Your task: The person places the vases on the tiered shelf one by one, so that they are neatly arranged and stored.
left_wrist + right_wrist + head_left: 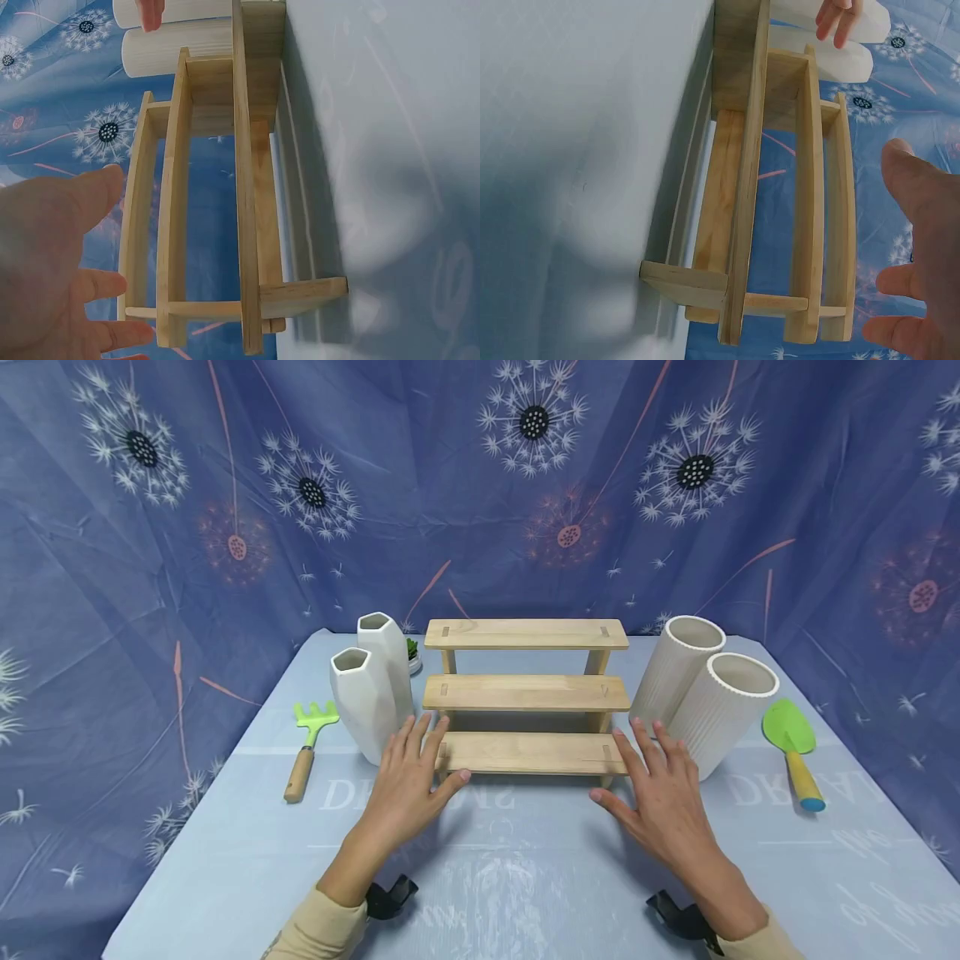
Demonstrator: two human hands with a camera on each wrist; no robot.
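A three-step wooden shelf (527, 693) stands in the middle of the pale blue table (525, 868). My left hand (408, 777) hovers with straight, spread fingers by the left end of the lowest step, holding nothing. My right hand (663, 789) mirrors it at the right end, fingers spread and empty. The wrist views show the shelf (217, 187) (780, 195) from each end, with my left hand (60, 262) and right hand (922, 247) beside it, apart from the wood.
Two white faceted vases (375, 681) stand left of the shelf, two white ribbed cylinders (705, 693) lean to its right. A green rake (307, 747) lies far left, a green trowel (793, 747) far right. A small potted plant (412, 652) sits behind the vases. Blue dandelion cloth surrounds the table.
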